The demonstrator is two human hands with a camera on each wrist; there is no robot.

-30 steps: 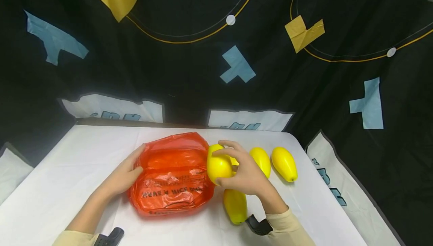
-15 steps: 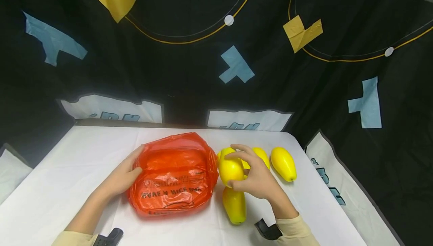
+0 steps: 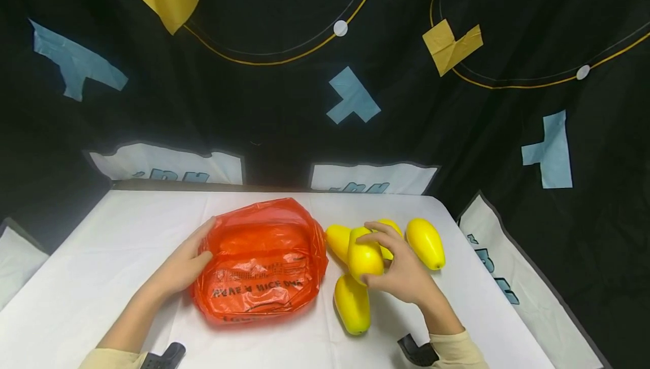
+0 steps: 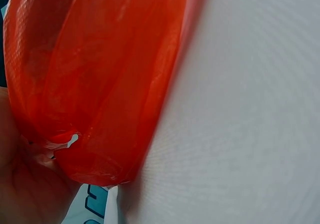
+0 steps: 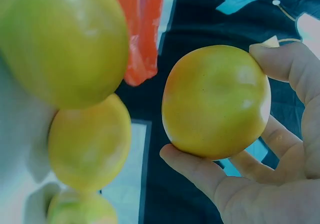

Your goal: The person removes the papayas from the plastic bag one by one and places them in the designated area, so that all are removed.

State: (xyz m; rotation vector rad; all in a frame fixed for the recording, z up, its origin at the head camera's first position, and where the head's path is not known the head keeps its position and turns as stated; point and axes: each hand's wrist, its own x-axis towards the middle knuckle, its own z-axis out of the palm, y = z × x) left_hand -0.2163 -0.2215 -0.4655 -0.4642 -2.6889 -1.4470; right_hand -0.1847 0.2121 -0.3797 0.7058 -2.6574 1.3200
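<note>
A red translucent plastic bag (image 3: 264,262) with dark printed letters stands puffed out on the white table. My left hand (image 3: 185,259) grips its left edge, thumb on the near side and fingers behind; in the left wrist view the hand (image 4: 32,184) is at the crumpled edge of the bag (image 4: 115,74). Between the thumb and fingertips of my right hand (image 3: 406,270) is a yellow mango-shaped fruit (image 3: 365,253), right of the bag. The right wrist view shows this fruit (image 5: 216,102) pinched clear of the others.
More yellow fruits surround the right hand: one nearer the body (image 3: 352,304), one beside the bag (image 3: 337,240), one partly hidden behind the fingers (image 3: 390,225), and one at far right (image 3: 425,244). A black curtain (image 3: 284,115) hangs behind the table (image 3: 127,233).
My right hand has drawn the yellow fruit away from the bag's right side, rightward and slightly nearer the body. The left hand stays on the bag.
</note>
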